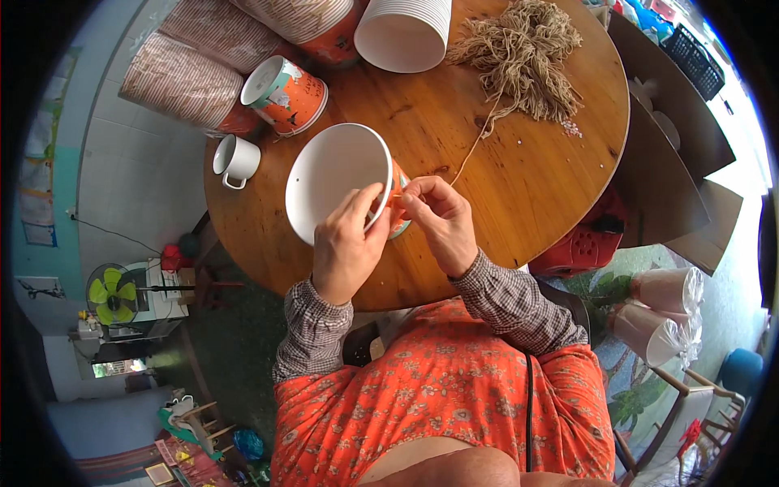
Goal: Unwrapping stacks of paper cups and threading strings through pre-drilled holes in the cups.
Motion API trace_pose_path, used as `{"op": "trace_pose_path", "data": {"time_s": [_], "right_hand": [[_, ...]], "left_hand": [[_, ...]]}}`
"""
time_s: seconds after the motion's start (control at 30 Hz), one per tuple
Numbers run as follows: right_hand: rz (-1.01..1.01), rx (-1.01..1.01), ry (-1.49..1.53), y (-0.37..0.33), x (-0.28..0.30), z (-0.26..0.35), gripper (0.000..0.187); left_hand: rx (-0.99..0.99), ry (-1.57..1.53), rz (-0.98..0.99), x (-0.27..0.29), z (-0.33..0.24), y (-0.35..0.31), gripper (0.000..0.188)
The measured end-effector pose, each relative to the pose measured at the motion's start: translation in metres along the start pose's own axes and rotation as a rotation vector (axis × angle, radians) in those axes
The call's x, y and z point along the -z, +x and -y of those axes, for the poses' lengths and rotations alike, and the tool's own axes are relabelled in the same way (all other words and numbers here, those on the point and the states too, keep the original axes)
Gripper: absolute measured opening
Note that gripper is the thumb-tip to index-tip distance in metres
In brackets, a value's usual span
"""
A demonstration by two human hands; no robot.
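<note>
A large white paper bucket (329, 174) with an orange printed outside lies tipped on the round wooden table, its mouth toward me. My left hand (349, 247) grips its near right rim, some fingers inside and the thumb outside. Against the orange wall, my right hand (446, 223) pinches the end of a thin beige cord (469, 156), fingertips close to those of the left hand. The exact spot where the cord meets the wall is hidden by my fingers. A small dark hole shows in the bucket's left wall. The cord runs back to a loose bundle of cords (527, 61).
Nested white buckets (403, 32), an orange-and-green can-shaped tub (286, 96) and wrapped stacks of cups (182, 85) crowd the far side. A white mug (236, 161) stands at the left table edge. Cardboard boxes (661, 154) and a red plastic crate (580, 243) are at the right.
</note>
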State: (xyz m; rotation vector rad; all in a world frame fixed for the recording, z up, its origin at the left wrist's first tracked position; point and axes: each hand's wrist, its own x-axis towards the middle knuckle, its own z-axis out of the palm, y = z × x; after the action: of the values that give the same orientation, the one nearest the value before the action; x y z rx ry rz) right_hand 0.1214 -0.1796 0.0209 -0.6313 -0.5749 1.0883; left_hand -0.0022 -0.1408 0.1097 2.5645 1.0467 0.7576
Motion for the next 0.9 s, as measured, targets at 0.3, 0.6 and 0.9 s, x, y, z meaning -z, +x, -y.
{"op": "trace_pose_path", "data": {"time_s": [0.3,0.6,0.9], "right_hand": [[0.021,0.196,-0.266,0.002,-0.009,-0.007,0.008],[0.01,0.165,-0.318,0.002,-0.008,-0.005,0.008],[-0.013,0.144,-0.362,0.005,0.007,-0.014,0.01]], "left_hand": [[0.013,-0.116,-0.026,0.015,0.003,-0.004,0.026],[0.002,-0.08,-0.018,0.011,-0.002,-0.004,0.026],[-0.046,-0.18,0.157,0.011,0.017,0.011,0.016]]}}
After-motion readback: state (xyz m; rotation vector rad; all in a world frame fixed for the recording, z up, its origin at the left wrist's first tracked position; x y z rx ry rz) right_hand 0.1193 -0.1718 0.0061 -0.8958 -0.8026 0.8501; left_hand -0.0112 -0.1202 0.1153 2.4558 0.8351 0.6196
